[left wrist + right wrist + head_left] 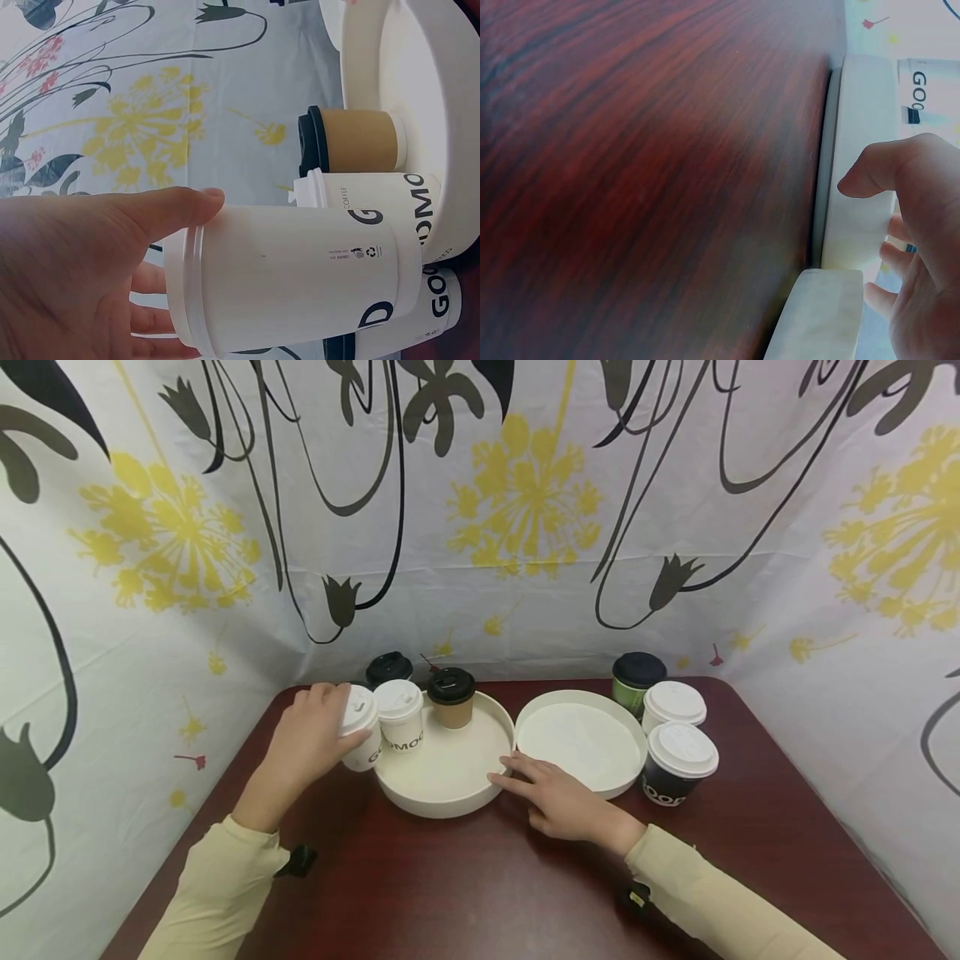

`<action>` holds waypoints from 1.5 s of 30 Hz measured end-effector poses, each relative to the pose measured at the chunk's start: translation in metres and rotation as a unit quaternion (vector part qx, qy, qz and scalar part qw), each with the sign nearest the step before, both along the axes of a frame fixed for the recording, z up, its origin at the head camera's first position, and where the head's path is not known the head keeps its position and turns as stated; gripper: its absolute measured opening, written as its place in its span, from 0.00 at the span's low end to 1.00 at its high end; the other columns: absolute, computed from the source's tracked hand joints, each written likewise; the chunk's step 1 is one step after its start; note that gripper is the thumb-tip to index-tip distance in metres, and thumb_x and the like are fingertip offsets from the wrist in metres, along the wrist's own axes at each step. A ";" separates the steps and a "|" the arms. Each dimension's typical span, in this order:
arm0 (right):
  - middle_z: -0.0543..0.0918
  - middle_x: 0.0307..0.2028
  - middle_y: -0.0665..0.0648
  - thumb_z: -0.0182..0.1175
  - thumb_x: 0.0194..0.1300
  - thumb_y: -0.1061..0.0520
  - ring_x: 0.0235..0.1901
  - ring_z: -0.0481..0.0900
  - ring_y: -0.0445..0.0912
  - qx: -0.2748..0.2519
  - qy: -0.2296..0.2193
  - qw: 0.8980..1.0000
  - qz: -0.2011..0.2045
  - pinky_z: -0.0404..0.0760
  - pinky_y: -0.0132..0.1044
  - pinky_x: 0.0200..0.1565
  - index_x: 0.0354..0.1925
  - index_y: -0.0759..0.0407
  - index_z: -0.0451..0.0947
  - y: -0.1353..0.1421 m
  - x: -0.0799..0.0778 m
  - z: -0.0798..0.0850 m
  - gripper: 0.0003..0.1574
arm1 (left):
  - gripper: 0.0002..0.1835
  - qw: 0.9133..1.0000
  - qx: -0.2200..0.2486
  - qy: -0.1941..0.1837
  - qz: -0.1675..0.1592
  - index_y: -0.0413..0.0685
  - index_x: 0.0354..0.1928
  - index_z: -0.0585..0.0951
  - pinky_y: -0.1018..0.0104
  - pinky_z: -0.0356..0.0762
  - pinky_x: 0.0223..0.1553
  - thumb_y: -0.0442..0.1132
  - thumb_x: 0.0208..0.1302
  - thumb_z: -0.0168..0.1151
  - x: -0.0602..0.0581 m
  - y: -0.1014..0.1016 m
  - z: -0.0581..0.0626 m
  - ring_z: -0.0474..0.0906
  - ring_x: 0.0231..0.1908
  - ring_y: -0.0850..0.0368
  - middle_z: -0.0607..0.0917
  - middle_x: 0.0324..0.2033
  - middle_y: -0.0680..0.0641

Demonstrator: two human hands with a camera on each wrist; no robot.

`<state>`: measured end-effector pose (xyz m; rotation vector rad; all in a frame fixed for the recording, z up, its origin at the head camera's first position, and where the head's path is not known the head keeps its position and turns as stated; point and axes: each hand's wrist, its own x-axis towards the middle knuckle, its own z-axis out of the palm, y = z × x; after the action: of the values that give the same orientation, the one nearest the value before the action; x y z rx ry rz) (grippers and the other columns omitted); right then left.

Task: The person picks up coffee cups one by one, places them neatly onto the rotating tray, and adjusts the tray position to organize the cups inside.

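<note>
My left hand (303, 739) grips a white paper cup (300, 277) with a white lid, thumb near the lid and fingers round the far side. In the head view that cup overlaps the left rim of the left round tray (442, 806); whether it touches the tray is unclear. Inside this tray stand another white paper cup (401, 727) and a brown paper cup (453, 714) with a black lid. At the tray's right side, my right hand (562, 802) rests extended fingers on the rim, its thumb (870, 176) in front of the wall.
Behind the left tray stands a black-lidded cup (389, 668). A second round tray (581, 739) adjoins on the right. Beside it are a green cup (633, 693) with a black lid, a white-lidded white cup (673, 703) and a black cup (671, 781). Patterned cloth (465, 527) surrounds the dark table (465, 893).
</note>
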<state>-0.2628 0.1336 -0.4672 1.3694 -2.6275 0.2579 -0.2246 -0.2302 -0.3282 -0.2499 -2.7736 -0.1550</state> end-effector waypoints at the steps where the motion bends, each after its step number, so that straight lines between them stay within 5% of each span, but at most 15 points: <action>1: 0.65 0.73 0.58 0.62 0.55 0.62 0.74 0.62 0.56 0.000 -0.001 1.000 0.000 0.67 0.51 0.71 0.74 0.40 0.60 0.000 0.000 0.000 0.50 | 0.36 1.000 -0.001 0.000 -0.001 0.33 0.62 0.72 0.38 0.75 0.46 0.50 0.58 0.70 0.000 0.001 0.000 0.75 0.50 0.30 0.77 0.54 0.27; 23: 0.65 0.72 0.59 0.62 0.54 0.62 0.74 0.63 0.56 -0.007 0.002 1.000 0.001 0.68 0.51 0.70 0.74 0.40 0.60 0.000 0.001 -0.001 0.51 | 0.41 0.999 -0.013 -0.034 -0.010 0.35 0.67 0.69 0.40 0.76 0.52 0.55 0.61 0.68 -0.010 0.020 -0.010 0.74 0.55 0.32 0.75 0.59 0.29; 45: 0.65 0.72 0.59 0.62 0.55 0.62 0.74 0.62 0.56 -0.007 0.004 1.000 0.002 0.67 0.50 0.70 0.74 0.40 0.60 0.000 0.000 -0.002 0.51 | 0.42 0.999 -0.026 -0.029 -0.020 0.35 0.66 0.70 0.39 0.76 0.53 0.58 0.60 0.67 -0.014 0.031 -0.021 0.74 0.56 0.33 0.75 0.60 0.30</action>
<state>-0.2630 0.1333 -0.4691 1.3682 -2.6107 0.2704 -0.2383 -0.1989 -0.3494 -0.3194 -2.8338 -0.1011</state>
